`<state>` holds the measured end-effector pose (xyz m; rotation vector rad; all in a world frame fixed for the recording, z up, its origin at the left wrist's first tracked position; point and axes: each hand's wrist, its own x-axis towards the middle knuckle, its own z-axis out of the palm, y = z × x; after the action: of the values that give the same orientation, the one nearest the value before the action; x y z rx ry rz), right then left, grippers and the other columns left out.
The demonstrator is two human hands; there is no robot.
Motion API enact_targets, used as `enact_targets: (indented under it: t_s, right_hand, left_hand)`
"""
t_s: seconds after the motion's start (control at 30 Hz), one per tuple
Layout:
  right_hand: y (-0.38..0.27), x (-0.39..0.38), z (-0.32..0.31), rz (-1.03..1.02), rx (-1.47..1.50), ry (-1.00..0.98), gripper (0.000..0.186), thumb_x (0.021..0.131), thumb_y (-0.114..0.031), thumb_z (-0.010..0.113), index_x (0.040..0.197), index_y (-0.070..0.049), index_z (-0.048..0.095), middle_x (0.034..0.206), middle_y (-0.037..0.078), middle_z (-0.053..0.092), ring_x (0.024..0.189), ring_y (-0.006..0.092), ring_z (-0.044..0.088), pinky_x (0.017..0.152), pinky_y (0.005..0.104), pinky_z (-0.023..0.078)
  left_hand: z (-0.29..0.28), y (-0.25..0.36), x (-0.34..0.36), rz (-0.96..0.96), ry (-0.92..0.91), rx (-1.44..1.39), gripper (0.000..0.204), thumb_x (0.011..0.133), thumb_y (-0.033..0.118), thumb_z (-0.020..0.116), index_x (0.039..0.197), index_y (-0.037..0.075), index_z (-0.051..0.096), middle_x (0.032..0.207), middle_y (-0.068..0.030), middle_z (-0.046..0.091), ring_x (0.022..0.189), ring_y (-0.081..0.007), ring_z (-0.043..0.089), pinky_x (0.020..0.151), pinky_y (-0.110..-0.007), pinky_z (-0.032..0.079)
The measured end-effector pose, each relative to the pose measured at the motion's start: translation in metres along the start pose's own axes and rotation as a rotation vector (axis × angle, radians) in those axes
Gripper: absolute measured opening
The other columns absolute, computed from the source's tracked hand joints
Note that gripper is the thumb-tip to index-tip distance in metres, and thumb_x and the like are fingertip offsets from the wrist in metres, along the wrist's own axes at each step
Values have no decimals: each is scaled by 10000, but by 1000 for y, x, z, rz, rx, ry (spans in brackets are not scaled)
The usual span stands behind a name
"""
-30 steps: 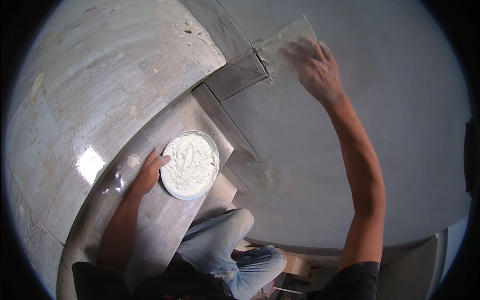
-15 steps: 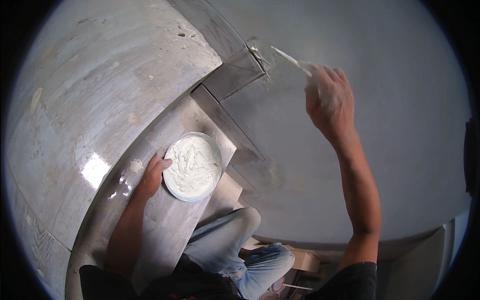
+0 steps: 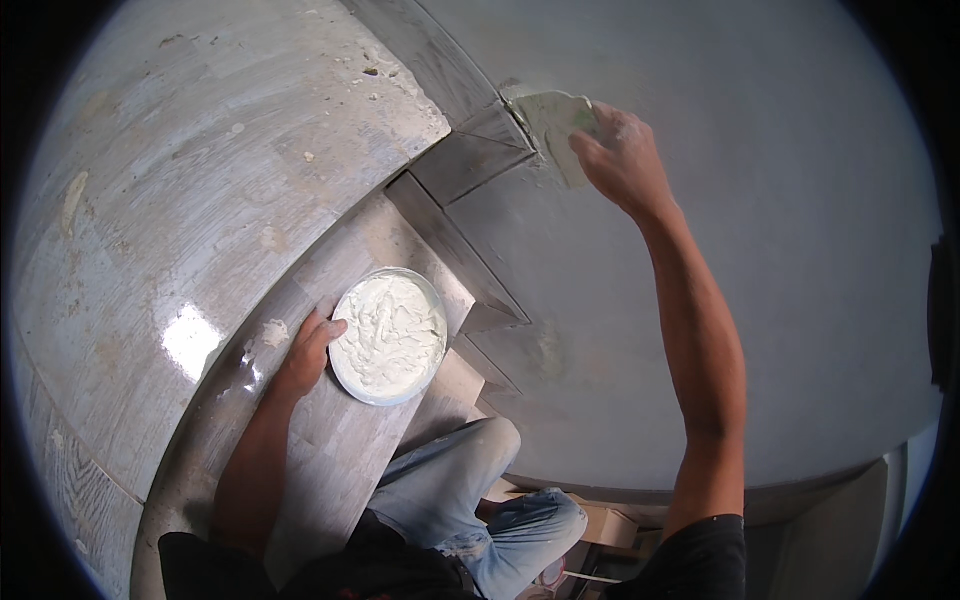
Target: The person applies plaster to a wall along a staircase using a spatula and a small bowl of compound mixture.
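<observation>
My left hand (image 3: 308, 352) grips the left side of a round, pale bowl (image 3: 378, 401), its thumb over the rim. White putty (image 3: 392, 335) with a rough, swirled surface fills the bowl. In my right hand (image 3: 630, 165) is a wide, pale putty knife (image 3: 553, 112) with a greenish tint near the fingers. Its blade lies flat or nearly flat on the grey wall (image 3: 800, 220), beside the corner of the grey stair skirting tile (image 3: 470, 160). Fresh putty smears show around that tile edge.
Wood-look steps (image 3: 330, 440) descend along the wall, with stepped skirting tiles (image 3: 465, 255) beside them. To the left a higher wood-look surface (image 3: 200, 200) carries dried blobs and crumbs. My bent legs in jeans (image 3: 450, 470) are below the bowl. A cardboard box (image 3: 607, 527) sits at the bottom.
My right hand has moved left and slightly up, bringing the putty knife from edge-on, away from the tile, to broad against the wall beside it. The left hand and bowl have barely shifted.
</observation>
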<state>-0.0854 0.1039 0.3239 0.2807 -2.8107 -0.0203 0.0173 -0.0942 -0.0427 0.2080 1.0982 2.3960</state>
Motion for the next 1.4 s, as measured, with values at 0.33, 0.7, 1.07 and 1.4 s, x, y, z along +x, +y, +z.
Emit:
enact_targets:
  t_s: [0.33, 0.7, 1.07, 1.4]
  right_hand:
    - [5, 11, 12, -39, -40, -4, 248, 710, -122, 515, 867, 47, 607, 692, 234, 590, 633, 351, 573, 665, 405, 463]
    - [6, 4, -6, -18, -38, 22, 223, 720, -134, 545, 855, 32, 611, 719, 241, 593, 636, 359, 577, 626, 416, 452]
    - [8, 2, -6, 52, -52, -40, 272, 741, -137, 551, 955, 18, 615, 771, 191, 618, 689, 284, 572, 673, 373, 459]
    - [17, -7, -4, 47, -35, 3, 258, 710, -130, 547, 883, 48, 616, 752, 244, 615, 687, 354, 602, 662, 418, 467]
  left_hand:
    - [8, 5, -2, 1, 84, -47, 460, 853, 223, 472, 1187, -94, 470, 1107, -159, 561, 1038, -196, 511, 950, -297, 351]
    - [7, 1, 0, 6, 96, -59, 461, 854, 225, 483, 1191, -89, 462, 1112, -151, 557, 1045, -194, 504, 955, -295, 345]
    - [-11, -13, 3, -30, 88, 66, 612, 856, 241, 462, 1336, -104, 302, 1318, -203, 422, 1248, -236, 365, 1061, -299, 218]
    - [3, 4, 1, -6, -1, -33, 527, 852, 209, 458, 1290, -73, 376, 1247, -167, 487, 1171, -215, 445, 1010, -303, 306]
